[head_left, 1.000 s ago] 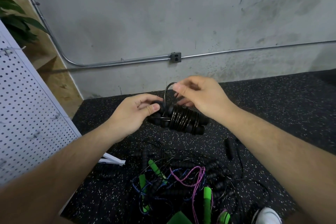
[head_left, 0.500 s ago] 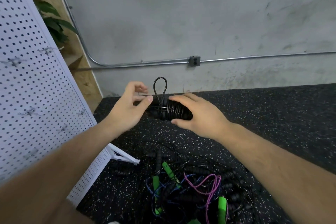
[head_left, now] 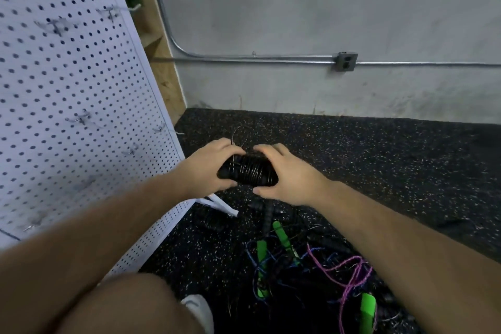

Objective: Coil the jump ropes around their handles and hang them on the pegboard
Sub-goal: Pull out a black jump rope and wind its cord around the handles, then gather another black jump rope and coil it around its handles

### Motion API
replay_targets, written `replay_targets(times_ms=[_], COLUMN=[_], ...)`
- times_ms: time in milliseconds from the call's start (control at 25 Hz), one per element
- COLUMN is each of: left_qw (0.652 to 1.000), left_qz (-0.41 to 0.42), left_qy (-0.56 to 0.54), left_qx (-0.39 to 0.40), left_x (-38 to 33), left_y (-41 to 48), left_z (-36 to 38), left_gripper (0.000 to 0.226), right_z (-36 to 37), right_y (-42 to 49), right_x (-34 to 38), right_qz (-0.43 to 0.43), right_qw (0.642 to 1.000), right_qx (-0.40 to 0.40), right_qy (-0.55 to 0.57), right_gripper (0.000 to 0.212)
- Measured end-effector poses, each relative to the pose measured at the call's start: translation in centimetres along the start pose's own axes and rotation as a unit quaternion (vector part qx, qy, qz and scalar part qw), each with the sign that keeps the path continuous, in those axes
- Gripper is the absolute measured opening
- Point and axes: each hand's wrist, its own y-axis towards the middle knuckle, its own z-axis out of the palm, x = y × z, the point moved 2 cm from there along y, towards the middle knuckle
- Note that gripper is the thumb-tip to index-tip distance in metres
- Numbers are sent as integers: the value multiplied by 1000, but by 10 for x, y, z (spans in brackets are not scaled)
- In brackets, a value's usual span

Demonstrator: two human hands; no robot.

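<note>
Head cam looking down: both hands are wrapped round the coiled black jump rope (head_left: pixel 248 172), held up over the speckled floor mat (head_left: pixel 379 157). Left hand (head_left: pixel 207 168) has fingers curled over the left end, and right hand (head_left: pixel 288 175) clamps the right end, thumb underneath. A thin rope loop (head_left: pixel 240 134) pokes up on the far side. White pegboard (head_left: pixel 67 84) with wire hooks (head_left: pixel 81 118) stands just left. The tangled rope pile (head_left: pixel 339 268) with green handles (head_left: pixel 282 236) lies on the mat, nearer and right.
</note>
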Motion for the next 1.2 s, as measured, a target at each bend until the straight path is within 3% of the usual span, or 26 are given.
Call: replay_targets(times_ms=[200,320,520,680,840,960,1200], left_qw=[992,980,955,945,931,937,963], left_qz=[-103,-174,-277,-289,-298,-288,-172], left_qy=[-46,-67,-8,-63,-129,-132,-144], left_qx=[59,75,102,141,164,147,147], left_x=[85,135,199,208,203,190,109], left_y=[-33,-58,-93,-106,-119,-119,-63], left_z=[88,146,226,279,304,307,312], left_gripper=[61,66,61,58,61,61,74], right_z=[120,207,326,386,411,395,315], right_y=[49,69,93,96,90,77,15], right_x=[-11,-16,-14,-18,-26,-34,-85], right_qz=[12,36,36,42,77,77,125], right_qw=[991,988,991,989,985,980,983], right_qx=[102,142,126,138,144,168,127], right_qy=[-82,-46,9,21,58,72,35], right_gripper=[72,72,62,56,36,37,35])
